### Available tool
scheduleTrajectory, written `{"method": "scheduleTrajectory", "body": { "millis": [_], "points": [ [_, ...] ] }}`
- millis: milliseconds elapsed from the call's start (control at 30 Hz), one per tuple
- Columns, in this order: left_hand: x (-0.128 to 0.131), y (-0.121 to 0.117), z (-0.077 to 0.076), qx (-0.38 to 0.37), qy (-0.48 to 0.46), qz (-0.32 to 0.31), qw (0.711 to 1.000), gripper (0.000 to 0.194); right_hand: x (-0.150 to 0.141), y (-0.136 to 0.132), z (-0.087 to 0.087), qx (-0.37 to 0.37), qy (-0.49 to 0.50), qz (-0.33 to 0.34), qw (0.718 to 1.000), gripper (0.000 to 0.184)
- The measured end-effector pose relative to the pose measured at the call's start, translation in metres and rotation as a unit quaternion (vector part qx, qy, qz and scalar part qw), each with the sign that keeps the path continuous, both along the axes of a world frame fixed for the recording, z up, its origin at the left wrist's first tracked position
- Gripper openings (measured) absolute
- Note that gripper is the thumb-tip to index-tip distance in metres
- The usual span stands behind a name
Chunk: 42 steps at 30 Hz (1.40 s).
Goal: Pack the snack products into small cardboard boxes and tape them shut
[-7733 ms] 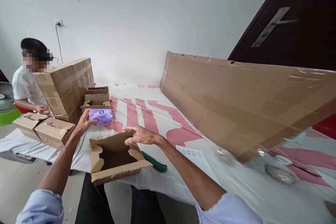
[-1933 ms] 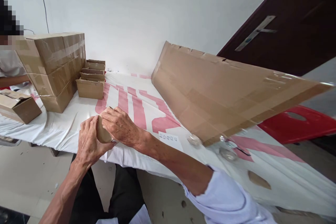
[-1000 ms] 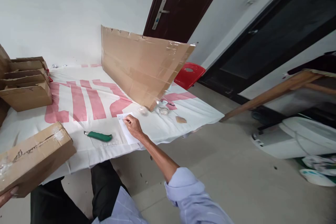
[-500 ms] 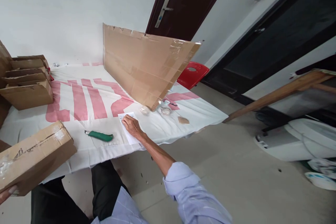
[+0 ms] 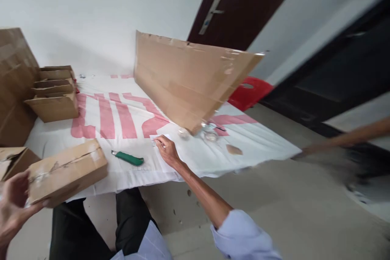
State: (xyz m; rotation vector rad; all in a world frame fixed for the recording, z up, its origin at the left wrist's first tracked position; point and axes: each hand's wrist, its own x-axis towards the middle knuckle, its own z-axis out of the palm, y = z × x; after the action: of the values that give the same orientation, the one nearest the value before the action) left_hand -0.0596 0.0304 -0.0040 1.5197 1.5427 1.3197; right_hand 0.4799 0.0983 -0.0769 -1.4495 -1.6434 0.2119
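At the lower left my left hand (image 5: 18, 207) grips the near end of a taped cardboard box (image 5: 70, 170), fingers and thumb round its end. The box is tilted at the table's front edge. Over a white sheet of paper (image 5: 164, 162) on the table, my right hand (image 5: 167, 148) is closed, its fingertips pinched together at the sheet's upper left part. What is between those fingertips is too small to make out. A green-handled utility knife (image 5: 129, 158) lies between the box and the sheet.
A large cardboard panel (image 5: 185, 77) leans across the back of the white-covered table (image 5: 195, 158). Open cardboard boxes (image 5: 57, 105) stand at the left, another box (image 5: 24, 160) nearer. A tape roll (image 5: 210, 134) and a brown scrap (image 5: 234, 149) lie at right. Behind is a red chair (image 5: 251, 91).
The view has swung left, so things sit further right. My left hand and its box have come more into view. My right hand remains pinched over the sheet.
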Motion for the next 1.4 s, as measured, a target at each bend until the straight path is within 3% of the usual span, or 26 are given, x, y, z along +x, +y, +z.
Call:
{"method": "scheduleTrajectory", "body": {
  "millis": [133, 300, 467, 633, 767, 933, 1033, 1133, 1233, 1300, 1333, 1400],
  "points": [
    [0.021, -0.006, -0.003, -0.013, -0.057, -0.077, 0.995, 0.099, -0.054, -0.019, 0.027, 0.026, 0.059, 0.086, 0.994, 0.027],
    [0.037, -0.011, 0.003, -0.038, -0.035, -0.156, 0.986, 0.087, -0.111, -0.036, 0.067, 0.033, 0.059, 0.208, 0.976, 0.023],
    [0.04, -0.013, 0.011, -0.041, 0.007, -0.194, 0.98, 0.077, -0.14, -0.048, 0.081, 0.055, 0.013, 0.263, 0.963, 0.022],
    [0.042, -0.012, 0.017, -0.042, 0.02, -0.204, 0.978, 0.068, -0.132, -0.047, 0.07, 0.04, 0.021, 0.233, 0.971, 0.025],
    [0.044, -0.014, 0.02, -0.037, 0.028, -0.214, 0.976, 0.066, -0.114, -0.038, 0.043, -0.035, -0.059, 0.178, 0.982, 0.027],
    [0.043, -0.021, 0.012, -0.025, 0.027, -0.198, 0.979, 0.071, -0.106, -0.036, 0.006, -0.161, -0.303, 0.144, 0.928, 0.024],
    [0.042, -0.024, 0.007, -0.022, 0.032, -0.177, 0.983, 0.076, -0.106, -0.036, -0.007, -0.175, -0.346, 0.118, 0.914, 0.023],
    [0.043, -0.025, 0.009, -0.03, 0.027, -0.169, 0.985, 0.071, -0.103, -0.03, -0.009, -0.182, -0.33, 0.116, 0.919, 0.022],
    [0.049, -0.025, 0.015, -0.038, 0.018, -0.16, 0.986, 0.057, -0.097, -0.018, 0.008, -0.168, -0.212, 0.061, 0.961, 0.024],
    [0.052, -0.026, 0.018, -0.042, 0.019, -0.15, 0.988, 0.053, -0.098, -0.011, 0.033, -0.13, -0.098, 0.017, 0.987, 0.031],
    [0.054, -0.027, 0.018, -0.043, 0.02, -0.148, 0.988, 0.053, -0.101, -0.009, 0.049, -0.114, -0.05, 0.025, 0.992, 0.034],
    [0.055, -0.029, 0.018, -0.043, 0.02, -0.145, 0.988, 0.055, -0.117, -0.01, 0.083, -0.101, 0.009, 0.122, 0.987, 0.039]
  ]
}}
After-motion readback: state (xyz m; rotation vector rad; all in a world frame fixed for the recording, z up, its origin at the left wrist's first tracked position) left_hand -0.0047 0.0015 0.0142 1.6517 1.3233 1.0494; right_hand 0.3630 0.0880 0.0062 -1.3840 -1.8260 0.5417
